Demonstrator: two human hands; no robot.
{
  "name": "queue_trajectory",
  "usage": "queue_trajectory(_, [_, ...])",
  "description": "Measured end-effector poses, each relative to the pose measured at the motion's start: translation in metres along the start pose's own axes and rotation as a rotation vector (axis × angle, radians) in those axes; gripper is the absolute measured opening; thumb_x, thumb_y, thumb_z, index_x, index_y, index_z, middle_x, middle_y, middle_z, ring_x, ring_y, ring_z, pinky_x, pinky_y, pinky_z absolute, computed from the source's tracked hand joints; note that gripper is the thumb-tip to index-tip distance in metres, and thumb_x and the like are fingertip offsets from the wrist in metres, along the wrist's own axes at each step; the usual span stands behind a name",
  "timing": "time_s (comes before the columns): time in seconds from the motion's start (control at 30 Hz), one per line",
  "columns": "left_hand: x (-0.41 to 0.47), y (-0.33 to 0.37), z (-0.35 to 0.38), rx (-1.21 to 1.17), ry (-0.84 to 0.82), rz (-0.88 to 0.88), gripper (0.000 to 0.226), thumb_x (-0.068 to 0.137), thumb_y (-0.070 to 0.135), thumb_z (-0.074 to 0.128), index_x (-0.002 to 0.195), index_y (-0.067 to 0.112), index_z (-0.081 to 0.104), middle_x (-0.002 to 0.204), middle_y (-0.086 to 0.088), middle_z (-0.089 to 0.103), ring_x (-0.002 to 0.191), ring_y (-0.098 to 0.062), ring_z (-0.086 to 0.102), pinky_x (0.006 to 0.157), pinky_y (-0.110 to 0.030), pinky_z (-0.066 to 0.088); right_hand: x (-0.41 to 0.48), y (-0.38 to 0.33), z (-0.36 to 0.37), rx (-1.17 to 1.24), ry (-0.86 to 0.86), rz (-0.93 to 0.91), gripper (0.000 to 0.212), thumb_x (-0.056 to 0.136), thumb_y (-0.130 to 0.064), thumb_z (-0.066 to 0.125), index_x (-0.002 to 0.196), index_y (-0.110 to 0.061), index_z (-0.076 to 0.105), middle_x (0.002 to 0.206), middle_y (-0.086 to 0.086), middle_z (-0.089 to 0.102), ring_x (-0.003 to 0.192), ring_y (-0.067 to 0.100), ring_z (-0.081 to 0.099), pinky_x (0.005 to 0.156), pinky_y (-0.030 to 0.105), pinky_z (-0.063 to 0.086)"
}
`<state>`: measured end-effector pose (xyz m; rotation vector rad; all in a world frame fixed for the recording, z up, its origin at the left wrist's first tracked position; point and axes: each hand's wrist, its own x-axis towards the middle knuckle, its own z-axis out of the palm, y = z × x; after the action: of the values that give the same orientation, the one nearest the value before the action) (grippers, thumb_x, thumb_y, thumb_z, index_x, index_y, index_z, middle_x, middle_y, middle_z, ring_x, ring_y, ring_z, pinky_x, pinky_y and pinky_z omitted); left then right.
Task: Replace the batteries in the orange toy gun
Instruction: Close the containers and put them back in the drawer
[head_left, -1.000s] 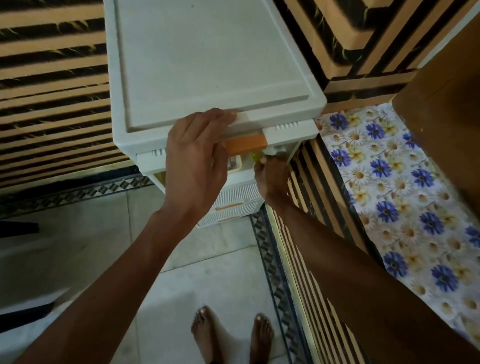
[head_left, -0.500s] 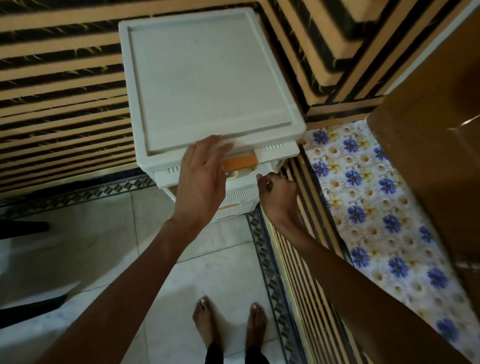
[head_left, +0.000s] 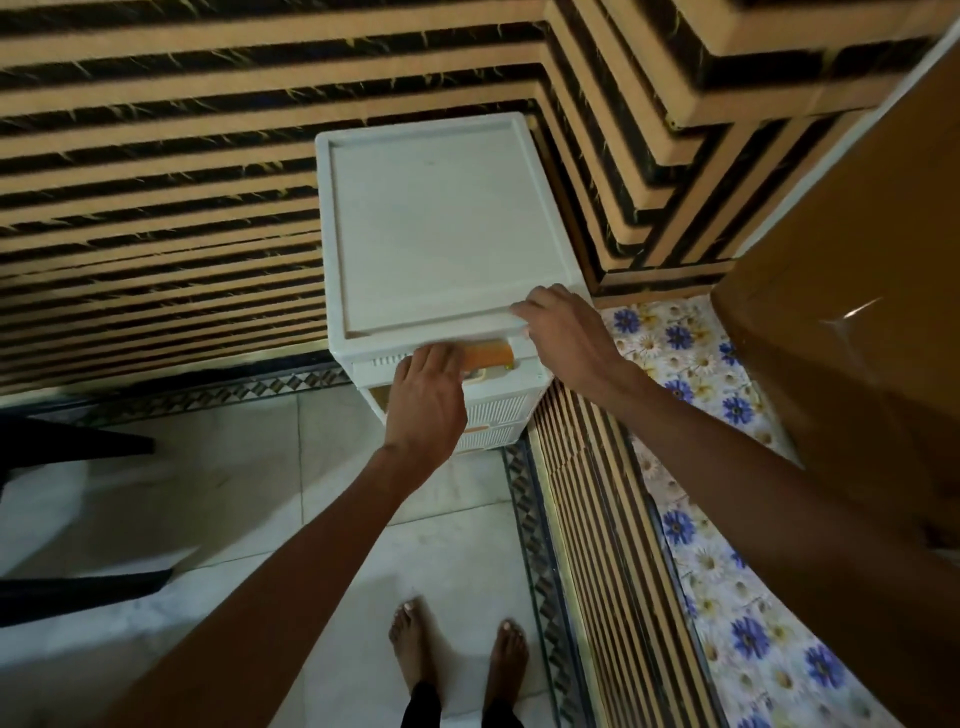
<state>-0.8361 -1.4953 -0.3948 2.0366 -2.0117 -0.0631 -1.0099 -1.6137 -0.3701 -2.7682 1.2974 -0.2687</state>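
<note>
Presently I see the left hand at the top drawer of the white cabinet, touching its orange handle (fingertips hidden under the top's front edge, grip unclear). The right hand lies flat on the front right corner. Bare floor lies in front, with walls close behind and to the right. I cannot tell where the toy gun is.

We are looking down on a white plastic drawer unit standing against a striped wall. A floral cloth is lying to its right, beside a brown panel. Pale floor tiles are lying in front.
</note>
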Motion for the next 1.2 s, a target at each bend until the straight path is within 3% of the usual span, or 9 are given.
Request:
queue_trajectory(0.17, [0.024,-0.001,-0.008,-0.032,-0.070,-0.048,0.029,0.079,-0.005,0.052,0.099,0.007,0.069,0.098,-0.013,0.067,0.089,-0.032,0.063,0.077,-0.039,0.048,0.003,-0.006,-0.003,-0.013,0.022,0.071,0.030,0.077,0.007,0.064,0.103,-0.007,0.071,0.094,0.009,0.065,0.087,0.030,0.062,0.069,0.040,0.055])
queue_trajectory(0.27, [0.024,-0.005,-0.016,-0.172,-0.260,-0.072,0.026,0.081,-0.003,0.057,0.090,0.013,0.075,0.098,-0.008,0.071,0.088,-0.029,0.068,0.079,-0.033,0.050,0.003,-0.003,-0.001,0.008,0.017,0.077,0.033,0.075,0.007,0.065,0.103,-0.009,0.072,0.094,0.008,0.066,0.086,0.030,0.063,0.068,0.042,0.056])
queue_trajectory(0.47, [-0.053,0.013,-0.005,-0.269,-0.635,0.076,0.016,0.083,0.007,0.067,0.087,0.020,0.076,0.093,0.004,0.074,0.087,-0.015,0.069,0.085,-0.031,0.054,0.005,0.007,0.004,0.131,0.080,0.042,0.025,0.073,0.004,0.072,0.095,-0.008,0.074,0.085,0.007,0.067,0.079,0.030,0.066,0.062,0.040,0.056])
queue_trajectory(0.6, [-0.074,0.010,0.026,-0.198,-0.564,0.039,0.016,0.087,0.013,0.065,0.097,0.022,0.074,0.102,0.005,0.071,0.094,-0.015,0.066,0.080,-0.022,0.045,0.000,0.004,0.012,0.142,0.140,0.048,0.033,0.073,0.009,0.073,0.101,-0.008,0.075,0.090,0.007,0.068,0.080,0.028,0.065,0.061,0.037,0.056])
queue_trajectory(0.73, [-0.060,-0.003,0.061,-0.091,-0.572,0.087,0.027,0.090,0.011,0.059,0.112,0.019,0.071,0.113,0.000,0.070,0.105,-0.021,0.066,0.093,-0.035,0.053,0.001,0.003,0.016,0.163,0.182,0.028,0.033,0.072,0.011,0.072,0.101,-0.006,0.075,0.090,0.008,0.069,0.080,0.028,0.066,0.061,0.034,0.056])
queue_trajectory(0.87, [-0.032,-0.016,0.091,-0.053,-0.603,0.048,0.028,0.092,0.010,0.058,0.119,0.012,0.067,0.115,-0.008,0.070,0.106,-0.028,0.067,0.091,-0.038,0.054,-0.002,0.008,0.020,0.164,0.206,0.016,0.031,0.077,0.007,0.069,0.103,-0.009,0.075,0.093,0.005,0.069,0.082,0.024,0.064,0.062,0.036,0.055])
queue_trajectory(0.93, [-0.012,-0.026,0.105,-0.015,-0.604,0.054,0.040,0.090,0.015,0.065,0.130,0.012,0.059,0.122,-0.012,0.067,0.112,-0.031,0.065,0.095,-0.043,0.053,-0.002,0.008,0.021,0.133,0.218,0.012,0.032,0.077,0.006,0.070,0.104,-0.011,0.075,0.094,0.004,0.068,0.082,0.023,0.062,0.062,0.037,0.054])
queue_trajectory(1.03, [0.014,-0.039,0.123,0.060,-0.604,0.066,0.064,0.088,0.018,0.069,0.146,0.021,0.042,0.133,-0.010,0.061,0.118,-0.032,0.061,0.098,-0.047,0.053,-0.003,0.003,0.024,0.086,0.219,0.040,0.035,0.077,0.002,0.071,0.108,-0.015,0.073,0.097,0.002,0.066,0.085,0.025,0.060,0.064,0.038,0.053])
queue_trajectory(1.2, [0.032,-0.040,0.123,0.107,-0.554,0.103,0.063,0.092,0.013,0.062,0.148,0.036,0.041,0.135,-0.003,0.060,0.116,-0.030,0.063,0.096,-0.045,0.054,-0.007,-0.001,0.020,0.055,0.191,0.066,0.041,0.076,0.002,0.069,0.113,-0.017,0.070,0.101,0.002,0.065,0.089,0.027,0.059,0.066,0.040,0.053])
